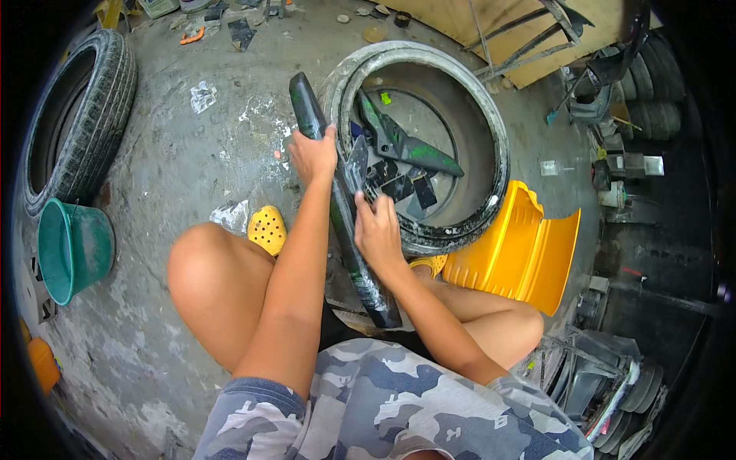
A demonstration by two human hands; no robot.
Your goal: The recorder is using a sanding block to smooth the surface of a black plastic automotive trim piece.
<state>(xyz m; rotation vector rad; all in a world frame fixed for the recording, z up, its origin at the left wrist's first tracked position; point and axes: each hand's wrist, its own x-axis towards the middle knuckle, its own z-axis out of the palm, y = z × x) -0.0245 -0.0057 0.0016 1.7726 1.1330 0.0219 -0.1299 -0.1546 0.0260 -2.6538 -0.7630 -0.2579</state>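
Observation:
A long, dark, slightly curved panel [351,244] with green smears and pale scuffs leans across my lap, its far end against the tire rim. My left hand [314,156] is closed round its upper part. Lower down, my right hand [379,234] is at the panel's right edge with its fingers curled; what they hold, if anything, I cannot make out. Just beyond those fingers lies a grey, leaf-shaped flat piece [357,162]. Inside the large tire [494,115] lying flat, a black and green angular plastic part [410,146] rests above several dark flat pieces [399,187].
A yellow molded panel [521,249] lies right of the tire. At the left, another tire [107,107] stands upright near a green bucket [93,244]. My feet wear yellow clogs [267,230]. Scraps litter the concrete floor, and a cluttered row of dark parts [613,161] lines the right side.

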